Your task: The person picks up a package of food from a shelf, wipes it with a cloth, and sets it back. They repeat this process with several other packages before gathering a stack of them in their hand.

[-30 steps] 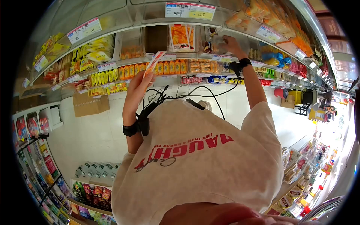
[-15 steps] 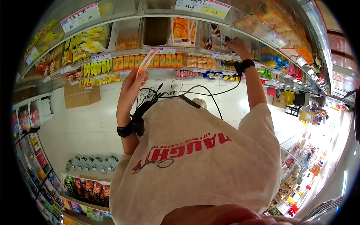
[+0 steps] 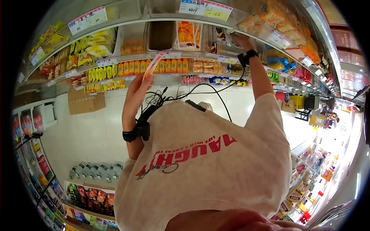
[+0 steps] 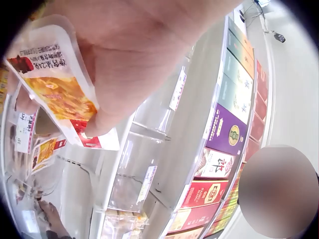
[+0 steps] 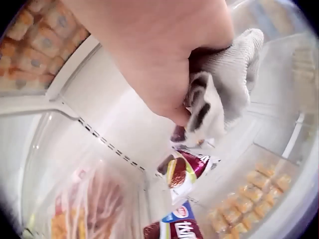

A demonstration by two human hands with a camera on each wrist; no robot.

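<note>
My left hand [image 3: 138,92] grips a flat snack packet [image 4: 60,97], white and red with an orange food picture, holding it upright in front of the shelf. Inside a clear bin of the upper shelf is my right hand [image 3: 243,40], partly covered by the shelf edge in the head view. The right wrist view shows this hand [image 5: 164,64] gripping a bunched grey-white cloth [image 5: 232,82], fingertips hidden behind it. Just below the cloth lie purple-and-white snack packets [image 5: 187,172]. Similar orange packets [image 3: 187,35] stand in the bin to the left.
Clear bin walls and a shelf lip with price tags [image 3: 227,59] surround the right hand. A dark-bottomed bin [image 3: 161,36] sits left of the orange packets. Black cables [image 3: 208,89] hang between the wrists. A cardboard box [image 3: 86,102] is on the floor at left.
My right hand has shifted within the bin and gone further under the shelf edge. The left hand keeps holding the packet, nearly in place. The head view has tilted slightly.
</note>
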